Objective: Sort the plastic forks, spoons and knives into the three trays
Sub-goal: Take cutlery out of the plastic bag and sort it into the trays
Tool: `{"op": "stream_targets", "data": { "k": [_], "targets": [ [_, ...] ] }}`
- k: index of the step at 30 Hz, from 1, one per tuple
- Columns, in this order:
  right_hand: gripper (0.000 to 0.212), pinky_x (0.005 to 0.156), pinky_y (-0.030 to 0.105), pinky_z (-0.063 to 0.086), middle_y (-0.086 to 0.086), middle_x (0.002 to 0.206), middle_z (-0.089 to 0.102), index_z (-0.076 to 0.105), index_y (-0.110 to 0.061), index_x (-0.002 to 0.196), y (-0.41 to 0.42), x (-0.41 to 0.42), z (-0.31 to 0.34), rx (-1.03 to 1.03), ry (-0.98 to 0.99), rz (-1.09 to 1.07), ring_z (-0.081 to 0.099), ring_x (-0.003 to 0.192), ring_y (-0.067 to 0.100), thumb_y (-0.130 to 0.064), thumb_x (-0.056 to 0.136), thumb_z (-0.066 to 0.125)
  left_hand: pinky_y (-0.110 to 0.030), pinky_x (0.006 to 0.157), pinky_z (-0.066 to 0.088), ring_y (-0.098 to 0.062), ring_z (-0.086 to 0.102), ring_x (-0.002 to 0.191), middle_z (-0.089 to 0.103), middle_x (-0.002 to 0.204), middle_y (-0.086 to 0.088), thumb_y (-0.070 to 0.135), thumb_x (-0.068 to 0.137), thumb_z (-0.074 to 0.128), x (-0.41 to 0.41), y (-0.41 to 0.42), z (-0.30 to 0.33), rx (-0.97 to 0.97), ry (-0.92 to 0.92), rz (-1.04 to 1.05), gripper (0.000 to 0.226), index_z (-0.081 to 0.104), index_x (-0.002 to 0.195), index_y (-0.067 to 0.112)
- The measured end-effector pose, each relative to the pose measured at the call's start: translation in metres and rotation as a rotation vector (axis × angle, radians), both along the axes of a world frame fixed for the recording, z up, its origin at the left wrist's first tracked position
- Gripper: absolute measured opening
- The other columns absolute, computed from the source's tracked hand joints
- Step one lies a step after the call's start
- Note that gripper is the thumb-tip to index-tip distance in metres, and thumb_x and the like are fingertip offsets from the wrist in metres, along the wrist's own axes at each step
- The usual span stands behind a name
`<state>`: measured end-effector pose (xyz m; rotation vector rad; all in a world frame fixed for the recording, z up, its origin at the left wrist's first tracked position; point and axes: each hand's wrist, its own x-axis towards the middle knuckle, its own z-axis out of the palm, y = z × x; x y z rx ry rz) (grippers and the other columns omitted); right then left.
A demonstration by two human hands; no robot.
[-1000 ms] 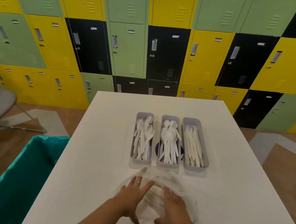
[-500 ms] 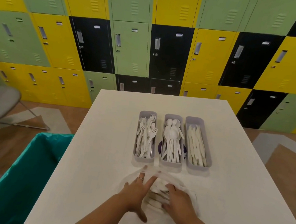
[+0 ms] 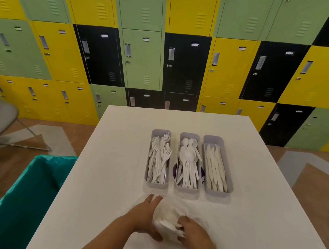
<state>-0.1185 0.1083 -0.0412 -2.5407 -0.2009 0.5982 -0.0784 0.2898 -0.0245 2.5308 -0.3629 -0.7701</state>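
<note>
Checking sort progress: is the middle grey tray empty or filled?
Filled. The middle grey plastic tray holds a pile of white plastic spoons, bowls pointing toward the lockers.

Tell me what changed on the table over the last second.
Both hands drew together: the left hand and right hand went from lying spread on the clear plastic bag to gathering and bunching it between them. The three trays, forks, spoons and knives, kept their places and contents on the table.
</note>
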Motion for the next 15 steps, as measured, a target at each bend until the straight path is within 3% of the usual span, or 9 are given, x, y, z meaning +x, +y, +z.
{"op": "stream_targets", "data": {
  "k": [3, 5, 9, 12, 15],
  "targets": [
    [0.018, 0.073, 0.017, 0.036, 0.001, 0.107, 0.059, 0.054, -0.02, 0.107, -0.007, 0.005, 0.008, 0.041, -0.003, -0.011, 0.053, 0.09, 0.014, -0.012, 0.092, 0.049, -0.027, 0.105, 0.034, -0.017, 0.038, 0.13, 0.036, 0.146, 0.001, 0.031, 0.066, 0.082, 0.003, 0.001, 0.007, -0.047, 0.012, 0.014, 0.095, 0.027, 0.142, 0.021],
    [0.017, 0.068, 0.013, 0.036, -0.009, 0.093, 0.056, 0.047, -0.029, 0.092, -0.013, 0.008, 0.013, 0.045, 0.003, 0.006, 0.051, 0.084, 0.007, -0.014, 0.089, 0.055, -0.024, 0.104, 0.032, -0.017, 0.038, 0.131, 0.037, 0.145, 0.004, 0.029, 0.072, 0.078, 0.006, 0.001, 0.012, -0.052, 0.014, 0.023, 0.084, 0.031, 0.141, 0.019],
    [0.031, 0.08, 0.009, 0.038, -0.015, 0.109, 0.059, 0.054, -0.027, 0.115, -0.026, 0.014, 0.026, 0.217, 0.05, -0.018, 0.056, 0.106, 0.006, -0.019, 0.086, 0.061, -0.027, 0.106, 0.036, -0.017, 0.041, 0.131, 0.039, 0.146, 0.002, 0.036, 0.074, 0.077, 0.011, 0.003, 0.015, -0.118, 0.084, 0.118, 0.082, 0.034, 0.141, 0.02],
    [0.026, 0.073, 0.001, 0.041, -0.019, 0.108, 0.058, 0.05, -0.033, 0.108, -0.034, 0.017, 0.054, 0.481, 0.234, -0.113, 0.056, 0.097, -0.005, -0.021, 0.088, 0.063, -0.03, 0.102, 0.044, -0.015, 0.049, 0.124, 0.045, 0.141, 0.002, 0.04, 0.071, 0.078, 0.017, 0.005, 0.023, -0.204, 0.178, 0.179, 0.075, 0.045, 0.134, 0.018],
    [0.036, 0.089, 0.019, 0.05, -0.005, 0.114, 0.067, 0.054, -0.024, 0.118, -0.042, 0.025, 0.066, 0.732, 0.327, -0.196, 0.064, 0.105, 0.008, -0.023, 0.085, 0.067, -0.025, 0.101, 0.045, -0.01, 0.057, 0.114, 0.056, 0.131, 0.0, 0.036, 0.077, 0.074, 0.023, -0.002, 0.041, -0.319, 0.211, 0.184, 0.06, 0.054, 0.128, 0.012]
  ]
}}
